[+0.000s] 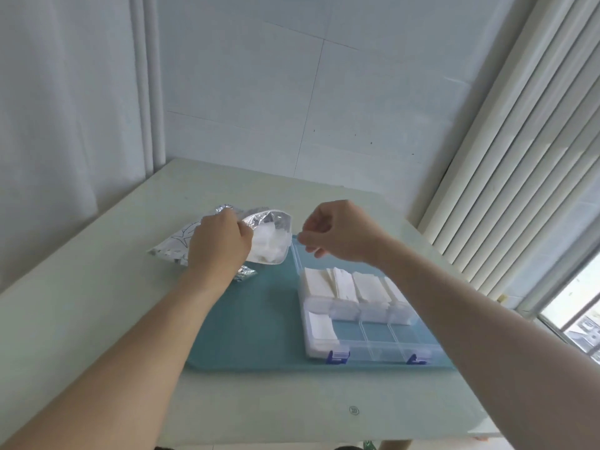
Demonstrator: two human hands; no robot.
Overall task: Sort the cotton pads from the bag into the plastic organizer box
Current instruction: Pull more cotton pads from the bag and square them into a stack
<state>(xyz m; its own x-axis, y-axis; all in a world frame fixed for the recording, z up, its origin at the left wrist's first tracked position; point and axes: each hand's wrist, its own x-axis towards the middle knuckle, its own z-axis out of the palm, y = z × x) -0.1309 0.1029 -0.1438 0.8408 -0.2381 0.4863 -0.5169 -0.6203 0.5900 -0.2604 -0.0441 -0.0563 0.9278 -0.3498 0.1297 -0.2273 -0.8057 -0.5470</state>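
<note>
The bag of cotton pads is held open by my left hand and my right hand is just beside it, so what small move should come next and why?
Probably reach the right hand into the bag for more cotton pads. Its fingers look curled and empty beside the mouth, which the left hand holds open, and the organizer box has empty front compartments.

We see a pale tabletop (97,319) set against the wall. On it lies a blue-green mat (246,323). On the mat stands the clear plastic organizer box (373,347), some compartments filled with white cotton pads (328,284). The silver bag (168,251) lies partly on the mat, partly on the tabletop.
</note>
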